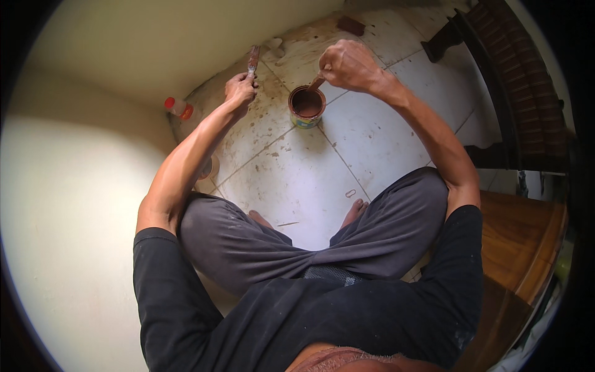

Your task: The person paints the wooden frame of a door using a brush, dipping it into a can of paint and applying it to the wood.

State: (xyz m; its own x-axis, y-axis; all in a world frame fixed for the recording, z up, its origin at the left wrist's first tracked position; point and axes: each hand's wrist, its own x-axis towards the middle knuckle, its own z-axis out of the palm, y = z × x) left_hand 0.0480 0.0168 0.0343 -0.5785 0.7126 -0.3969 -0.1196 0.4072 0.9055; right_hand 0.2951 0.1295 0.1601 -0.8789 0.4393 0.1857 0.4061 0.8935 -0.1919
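Note:
An uncovered paint can (307,118) stands upright on the tiled floor ahead of me, with brown paint (308,103) inside. My right hand (349,66) is closed round the upper end of a brown-coated stirring stick (317,80), whose lower end goes into the can. To the left of the can, my left hand (240,90) grips a paintbrush (253,59) by its handle. The brush points up and away from me, its bristles stained reddish brown. Most of its handle is hidden in my fingers.
A red-capped bottle (180,108) lies by the wall at left. A round container (209,168) is partly behind my left forearm. A dark red block (351,25) lies at the back. Dark wooden furniture (514,80) and a brown wooden piece (517,239) stand at right. Stains mark the tiles (291,186).

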